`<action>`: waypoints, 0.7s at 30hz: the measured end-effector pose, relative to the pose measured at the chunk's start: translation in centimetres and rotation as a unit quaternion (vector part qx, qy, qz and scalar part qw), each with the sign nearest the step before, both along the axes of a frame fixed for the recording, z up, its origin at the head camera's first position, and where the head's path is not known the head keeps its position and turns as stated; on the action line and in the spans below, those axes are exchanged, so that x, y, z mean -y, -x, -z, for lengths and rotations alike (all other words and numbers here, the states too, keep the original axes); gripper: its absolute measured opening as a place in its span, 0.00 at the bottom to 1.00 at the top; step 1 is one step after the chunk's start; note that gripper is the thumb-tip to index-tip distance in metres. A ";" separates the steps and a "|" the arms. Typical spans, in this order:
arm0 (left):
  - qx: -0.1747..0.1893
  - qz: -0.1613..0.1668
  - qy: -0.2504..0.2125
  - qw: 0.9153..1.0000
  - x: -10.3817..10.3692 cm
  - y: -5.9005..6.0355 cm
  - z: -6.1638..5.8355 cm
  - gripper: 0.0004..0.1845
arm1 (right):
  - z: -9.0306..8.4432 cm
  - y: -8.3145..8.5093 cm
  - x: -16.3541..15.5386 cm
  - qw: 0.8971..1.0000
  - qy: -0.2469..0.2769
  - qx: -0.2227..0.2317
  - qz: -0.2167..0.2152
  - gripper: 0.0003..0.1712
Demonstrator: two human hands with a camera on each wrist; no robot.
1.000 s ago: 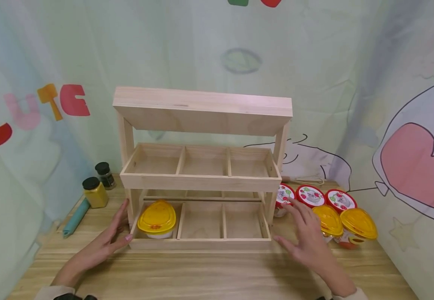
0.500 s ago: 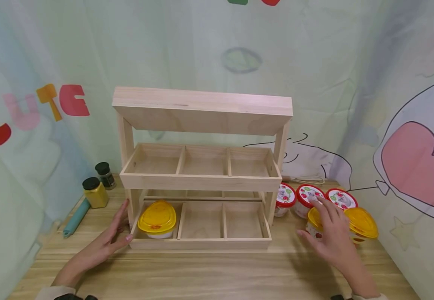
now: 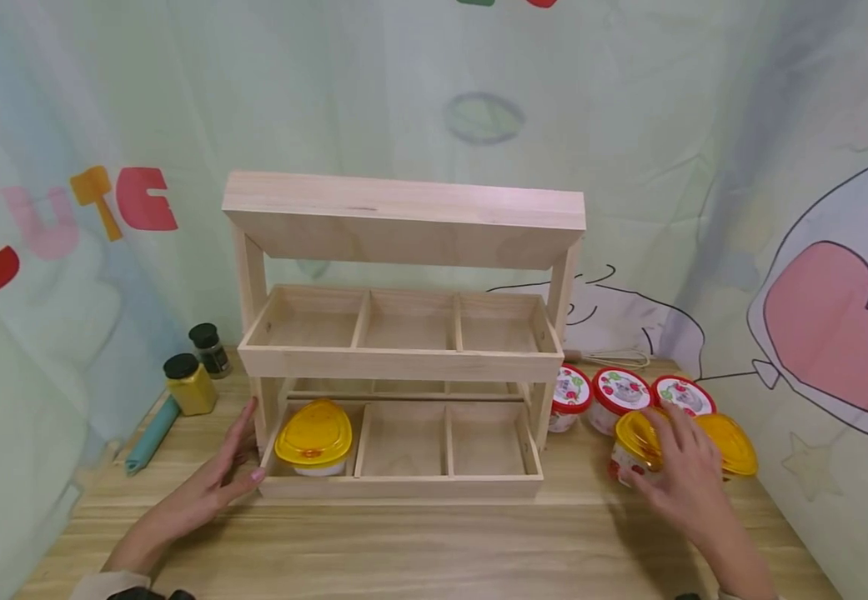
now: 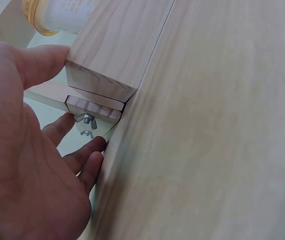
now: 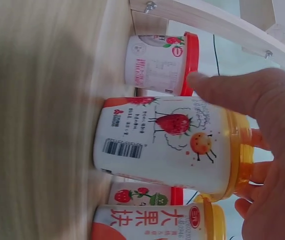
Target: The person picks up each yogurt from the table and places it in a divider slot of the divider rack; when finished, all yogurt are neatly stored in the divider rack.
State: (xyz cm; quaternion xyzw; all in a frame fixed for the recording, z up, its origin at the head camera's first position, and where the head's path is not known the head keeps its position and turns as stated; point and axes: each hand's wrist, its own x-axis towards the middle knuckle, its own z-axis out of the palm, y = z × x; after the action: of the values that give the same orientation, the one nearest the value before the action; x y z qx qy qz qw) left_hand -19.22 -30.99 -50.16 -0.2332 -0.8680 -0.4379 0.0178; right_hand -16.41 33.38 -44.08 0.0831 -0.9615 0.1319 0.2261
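My left hand (image 3: 212, 479) lies against the left end of the wooden two-tier rack (image 3: 403, 367). Its thumb touches the lower tray's corner in the left wrist view, with the fingers (image 4: 85, 155) beside the wing nuts. On the right, my right hand (image 3: 684, 483) spreads over a yellow-lidded cup (image 3: 638, 442). In the right wrist view the thumb lies straight along one side of this white printed cup (image 5: 165, 142), and the fingers reach behind its lid. A firm grip does not show. Another yellow-lidded cup (image 3: 317, 437) sits in the lower tray's left compartment.
Three red-lidded cups (image 3: 621, 390) and a second yellow-lidded cup (image 3: 730, 446) crowd the right side, with a whisk (image 3: 617, 358) behind. A yellow jar (image 3: 189, 385), a dark-capped jar (image 3: 211, 350) and a teal cylinder (image 3: 152, 437) stand or lie left. Printed curtains (image 3: 373, 92) surround the table.
My right hand has moved rightward from beside the rack to the nearer yellow-lidded cup, its fingers now around the lid. My left hand has stayed at the rack.
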 end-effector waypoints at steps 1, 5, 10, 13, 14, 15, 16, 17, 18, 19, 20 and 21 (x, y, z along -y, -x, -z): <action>0.000 -0.001 0.000 1.000 0.0 0.0 0.0 0.55 | 0.1 0.0 -0.1 1.000 -0.004 -0.001 -0.002 0.55; 0.004 -0.002 0.000 1.000 0.0 0.0 0.0 0.55 | 0.6 0.0 -0.2 1.000 -0.013 -0.003 -0.006 0.49; 0.003 0.000 -0.002 1.000 0.0 0.0 0.0 0.55 | 1.0 0.1 -0.3 1.000 -0.003 -0.020 -0.012 0.44; 0.003 0.000 -0.002 1.000 0.0 0.0 0.0 0.55 | 1.2 0.1 -0.3 0.999 0.003 -0.030 -0.013 0.44; 0.003 0.000 -0.002 1.000 0.0 0.0 0.0 0.55 | 1.3 0.1 -0.4 0.999 0.004 -0.033 -0.014 0.44; 0.001 0.001 -0.003 1.000 0.1 0.0 0.1 0.55 | 1.4 0.1 -0.4 0.999 0.005 -0.037 -0.015 0.45; -0.001 0.001 -0.003 1.000 0.1 0.0 0.1 0.55 | 1.4 0.1 -0.4 0.999 0.007 -0.041 -0.017 0.45; -0.002 0.000 -0.001 1.000 0.1 0.0 0.1 0.55 | 1.5 0.1 -0.4 0.999 0.009 -0.046 -0.019 0.45; -0.002 -0.002 0.001 1.000 0.1 0.1 0.1 0.55 | 1.5 0.1 -0.4 0.998 0.011 -0.051 -0.022 0.45; -0.002 -0.003 0.003 1.000 0.1 0.1 0.1 0.55 | 1.6 0.0 -0.4 0.998 0.014 -0.055 -0.024 0.45; 0.000 -0.005 0.007 1.000 0.1 0.1 0.1 0.55 | 1.6 0.0 -0.4 0.998 0.018 -0.058 -0.027 0.45; 0.002 -0.008 0.011 1.000 0.1 0.1 0.1 0.55 | 1.6 0.0 -0.5 0.997 0.023 -0.063 -0.030 0.45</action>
State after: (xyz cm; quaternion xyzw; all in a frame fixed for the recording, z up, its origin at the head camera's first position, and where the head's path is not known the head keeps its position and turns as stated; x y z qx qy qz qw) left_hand -19.30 -31.09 -50.22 -0.2260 -0.8747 -0.4284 0.0166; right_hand -16.36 33.84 -45.72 0.1145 -0.9392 0.1551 0.2842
